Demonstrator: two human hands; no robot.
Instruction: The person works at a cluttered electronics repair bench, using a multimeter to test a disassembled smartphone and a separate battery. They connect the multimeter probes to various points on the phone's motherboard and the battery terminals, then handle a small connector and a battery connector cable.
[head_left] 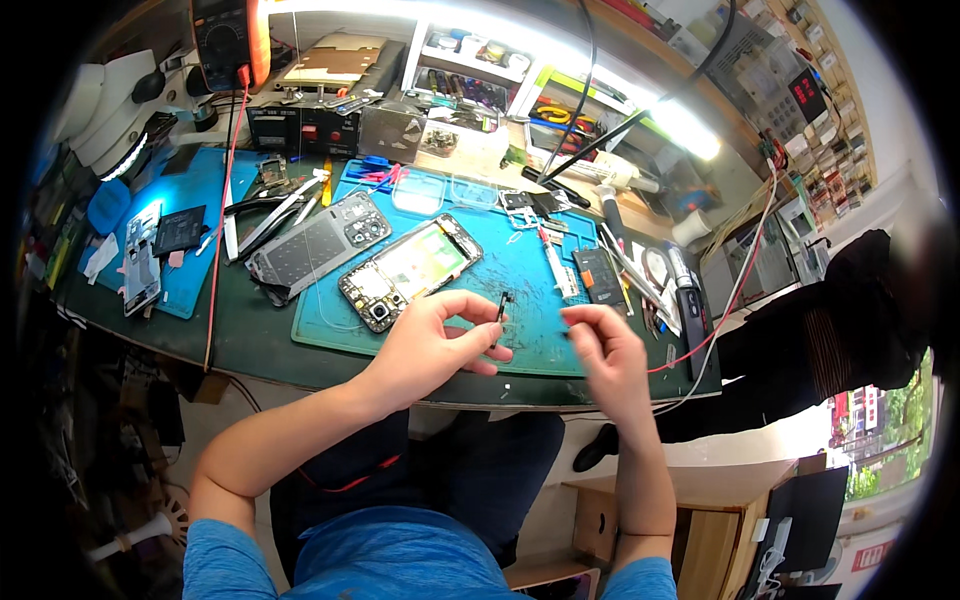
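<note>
My left hand pinches a small, narrow black phone part between thumb and fingertips, above the front of the blue work mat. To its right, my right hand is closed, thumb and forefinger together, apart from the left hand. A tiny dark spot shows at its fingertips, too small to name. Just beyond my left hand lies an opened phone with bare circuitry and a bright green-white middle. A dark phone housing with a camera cluster rests beside it on the left.
A black battery, a white-handled tool and several tools lie at the mat's right. Clear plastic boxes stand behind. A red cable hangs at the left. At the right stands another person in dark clothes.
</note>
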